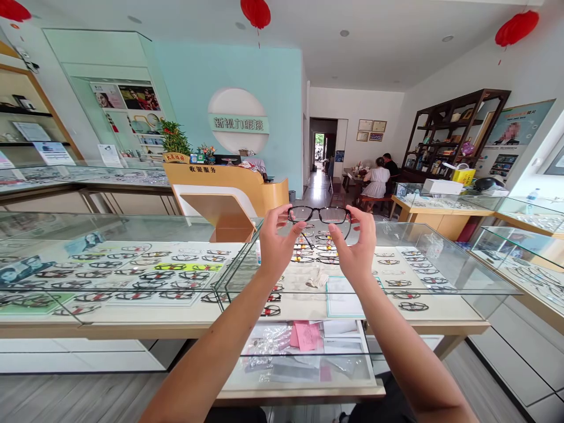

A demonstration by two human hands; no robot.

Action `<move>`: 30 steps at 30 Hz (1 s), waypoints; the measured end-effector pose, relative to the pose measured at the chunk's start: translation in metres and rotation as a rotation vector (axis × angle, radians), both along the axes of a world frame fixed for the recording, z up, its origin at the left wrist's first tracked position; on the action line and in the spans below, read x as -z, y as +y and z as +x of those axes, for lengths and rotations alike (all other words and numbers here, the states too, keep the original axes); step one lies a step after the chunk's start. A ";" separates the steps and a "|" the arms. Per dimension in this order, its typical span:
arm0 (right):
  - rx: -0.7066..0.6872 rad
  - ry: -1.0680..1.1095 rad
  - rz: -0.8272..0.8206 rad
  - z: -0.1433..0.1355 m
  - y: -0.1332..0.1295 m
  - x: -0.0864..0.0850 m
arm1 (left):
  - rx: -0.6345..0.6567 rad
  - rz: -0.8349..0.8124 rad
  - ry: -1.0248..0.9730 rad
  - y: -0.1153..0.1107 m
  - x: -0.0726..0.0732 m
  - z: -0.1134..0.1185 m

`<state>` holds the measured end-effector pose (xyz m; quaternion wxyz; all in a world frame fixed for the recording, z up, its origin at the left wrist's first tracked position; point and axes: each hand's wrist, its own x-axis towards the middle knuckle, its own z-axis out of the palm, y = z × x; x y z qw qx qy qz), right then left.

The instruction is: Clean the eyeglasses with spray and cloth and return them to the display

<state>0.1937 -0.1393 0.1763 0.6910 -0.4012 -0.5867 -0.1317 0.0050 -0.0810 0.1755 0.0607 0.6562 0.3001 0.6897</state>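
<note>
A pair of black-framed eyeglasses (pixel 316 212) is held up above the glass display case, lenses level and facing across the shop. My left hand (pixel 278 238) pinches the frame's left side between thumb and fingers. On the opposite side, my right hand (pixel 358 242) grips the frame near its hinge, the thumb close under the right lens. One temple arm hangs down toward the case. Beneath my hands, the case (pixel 299 301) shows rows of spectacle frames, a crumpled whitish cloth or glove (pixel 317 278) and a pale sheet with a turquoise edge (pixel 346 298).
Below the case a drawer (pixel 304 395) stands pulled out, holding clear plastic packets and pink paper (pixel 306 336). A tilted wooden-backed stand (pixel 220 216) sits at left, before a cashier counter (pixel 233 183). More display cases (pixel 440 202) line the right. Two people (pixel 378 179) sit farther back.
</note>
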 end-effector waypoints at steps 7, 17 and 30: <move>-0.128 0.052 -0.090 0.007 0.010 0.008 | -0.189 0.156 0.047 -0.014 -0.009 0.001; -0.077 -0.036 -0.013 0.007 0.008 0.007 | -0.162 0.224 0.063 -0.005 -0.006 -0.004; 0.015 -0.148 0.150 0.002 0.005 0.008 | -0.074 0.254 0.054 0.012 0.008 -0.009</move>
